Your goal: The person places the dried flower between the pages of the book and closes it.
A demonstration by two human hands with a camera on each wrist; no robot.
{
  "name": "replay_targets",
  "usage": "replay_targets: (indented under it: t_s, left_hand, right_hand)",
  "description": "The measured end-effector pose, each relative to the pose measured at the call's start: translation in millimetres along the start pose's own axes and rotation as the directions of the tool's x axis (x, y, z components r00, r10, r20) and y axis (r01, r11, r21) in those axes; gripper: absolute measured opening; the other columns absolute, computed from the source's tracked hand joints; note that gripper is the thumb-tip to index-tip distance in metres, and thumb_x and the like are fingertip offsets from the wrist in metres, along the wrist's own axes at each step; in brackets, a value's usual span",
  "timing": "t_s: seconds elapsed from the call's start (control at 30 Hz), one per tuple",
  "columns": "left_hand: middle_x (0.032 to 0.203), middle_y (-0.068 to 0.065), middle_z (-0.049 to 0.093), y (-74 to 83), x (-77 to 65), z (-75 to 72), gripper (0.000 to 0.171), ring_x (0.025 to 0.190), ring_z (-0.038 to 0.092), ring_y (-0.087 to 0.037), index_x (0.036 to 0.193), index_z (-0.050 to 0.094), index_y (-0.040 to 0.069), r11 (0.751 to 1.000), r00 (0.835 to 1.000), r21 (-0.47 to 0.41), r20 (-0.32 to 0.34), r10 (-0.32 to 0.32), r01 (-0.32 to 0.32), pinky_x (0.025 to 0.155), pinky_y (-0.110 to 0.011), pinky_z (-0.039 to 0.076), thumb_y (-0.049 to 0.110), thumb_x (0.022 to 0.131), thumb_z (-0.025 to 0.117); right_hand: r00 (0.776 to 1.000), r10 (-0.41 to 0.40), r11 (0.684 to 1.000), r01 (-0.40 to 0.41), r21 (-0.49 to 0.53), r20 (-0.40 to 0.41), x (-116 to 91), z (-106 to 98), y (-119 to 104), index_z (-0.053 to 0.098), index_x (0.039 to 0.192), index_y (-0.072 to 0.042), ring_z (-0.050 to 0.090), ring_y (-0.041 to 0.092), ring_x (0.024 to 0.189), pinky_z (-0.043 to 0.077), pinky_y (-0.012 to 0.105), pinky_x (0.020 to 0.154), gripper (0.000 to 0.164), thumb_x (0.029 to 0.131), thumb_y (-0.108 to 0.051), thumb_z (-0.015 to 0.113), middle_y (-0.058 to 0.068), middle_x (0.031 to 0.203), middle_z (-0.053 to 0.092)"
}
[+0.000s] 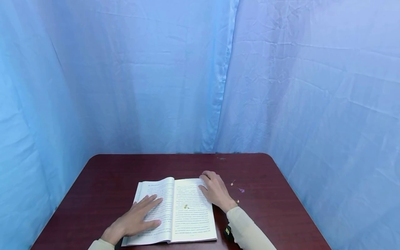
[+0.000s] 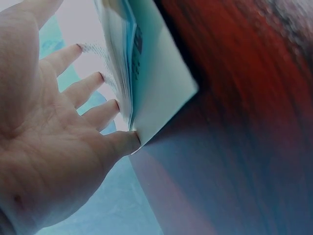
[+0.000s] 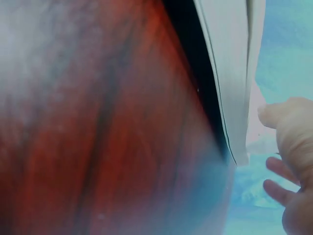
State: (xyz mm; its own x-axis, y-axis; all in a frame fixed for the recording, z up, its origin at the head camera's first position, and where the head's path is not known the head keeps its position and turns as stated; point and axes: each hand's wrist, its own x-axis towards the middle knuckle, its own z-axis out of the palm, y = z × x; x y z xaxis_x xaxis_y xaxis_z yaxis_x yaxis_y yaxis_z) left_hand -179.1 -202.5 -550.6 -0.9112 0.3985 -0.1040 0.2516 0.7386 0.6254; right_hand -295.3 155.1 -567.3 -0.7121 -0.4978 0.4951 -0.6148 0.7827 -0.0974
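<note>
An open book (image 1: 194, 222) lies on the dark red table, lines of print on both pages. My left hand (image 1: 136, 217) rests spread on the left page, thumb apart and fingers straight; the left wrist view shows the fingertips (image 2: 113, 105) along the book's edge. Near the top right corner of the right page is my right hand (image 1: 215, 190), fingers loosely bent. Its thumb (image 3: 270, 115) is by the page edge in the right wrist view, and nothing shows in its grasp. A small yellowish dried flower (image 1: 186, 207) lies on the right page.
Right of the book, a purple flower (image 1: 241, 190) and a small pale flower (image 1: 232, 183) lie on the table (image 1: 275, 208). Another little flower (image 1: 237, 201) shows beside the right wrist. Blue curtains (image 1: 175, 86) hang behind and at the sides.
</note>
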Motion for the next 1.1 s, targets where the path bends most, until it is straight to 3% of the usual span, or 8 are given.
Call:
replay_targets:
  t_s: [0.17,0.3,0.57,1.1]
  left_hand:
    - [0.18,-0.024,0.042,1.8,-0.4,-0.6,0.085,0.17,0.027,-0.06,0.17,0.053,0.016,1.0,1.0,-0.003,-0.005,-0.002,0.002,0.127,-0.093,0.016,0.06,0.101,0.078]
    - [0.18,-0.024,0.042,2.9,-0.5,-0.8,0.085,0.17,0.027,-0.06,0.169,0.053,0.016,1.0,1.0,-0.006,-0.006,-0.002,0.002,0.127,-0.094,0.016,0.06,0.101,0.078]
    - [0.18,-0.025,0.041,2.3,-1.0,-0.3,0.085,0.17,0.027,-0.061,0.17,0.053,0.015,1.0,1.0,-0.001,-0.012,0.005,-0.005,0.127,-0.094,0.016,0.059,0.101,0.078]
    - [0.18,-0.025,0.041,1.3,-1.8,0.3,0.083,0.169,0.028,-0.062,0.17,0.052,0.016,0.999,0.999,-0.002,-0.019,0.033,-0.033,0.126,-0.094,0.018,0.058,0.103,0.078]
  right_hand:
    - [0.992,-0.013,1.0,0.015,0.017,-0.124,1.0,-0.6,-0.2,0.083,0.114,-0.008,0.075,0.026,0.116,0.065,0.045,0.101,0.016,0.1,-0.012,0.088,0.009,0.126,0.079]
    - [0.984,-0.015,1.0,0.015,0.0,-0.177,1.2,-0.2,1.3,0.081,0.105,-0.009,0.075,0.024,0.109,0.065,0.042,0.094,0.007,0.101,-0.01,0.086,0.006,0.117,0.079]
    - [0.986,0.02,1.0,-0.022,-0.015,-0.165,-2.3,3.3,3.9,0.077,0.101,-0.011,0.074,0.023,0.1,0.064,0.04,0.087,0.008,0.101,-0.008,0.085,0.004,0.105,0.078]
    - [0.986,0.016,0.999,-0.021,-0.025,-0.168,-4.8,1.1,2.4,0.081,0.103,-0.011,0.075,0.023,0.099,0.063,0.039,0.083,0.004,0.105,-0.008,0.08,0.004,0.104,0.079]
